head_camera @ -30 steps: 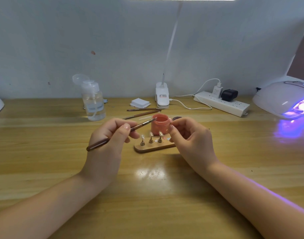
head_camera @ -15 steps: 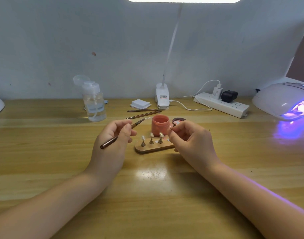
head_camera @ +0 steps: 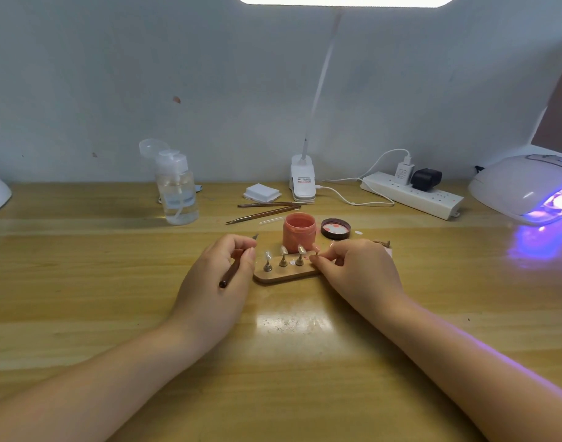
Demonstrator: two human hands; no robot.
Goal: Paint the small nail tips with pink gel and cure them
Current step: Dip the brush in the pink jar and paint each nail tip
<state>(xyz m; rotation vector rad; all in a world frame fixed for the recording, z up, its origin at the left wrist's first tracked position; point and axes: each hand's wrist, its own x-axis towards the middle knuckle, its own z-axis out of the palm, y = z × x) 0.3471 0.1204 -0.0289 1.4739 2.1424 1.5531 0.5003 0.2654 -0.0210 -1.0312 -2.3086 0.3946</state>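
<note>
The left hand (head_camera: 222, 272) is gripping the thin brown brush (head_camera: 233, 269), now swinging it down from the open pink gel jar (head_camera: 299, 232) toward the oval wooden nail-tip stand (head_camera: 286, 274) mid-worktop, bristles pointing away, partly hidden; the right hand (head_camera: 353, 269) is pinching the stand's right end

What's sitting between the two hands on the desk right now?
In the head view, the wooden stand with nail tips on pegs lies between the left hand, which grips the brush, and the right hand at the stand's end.
</note>
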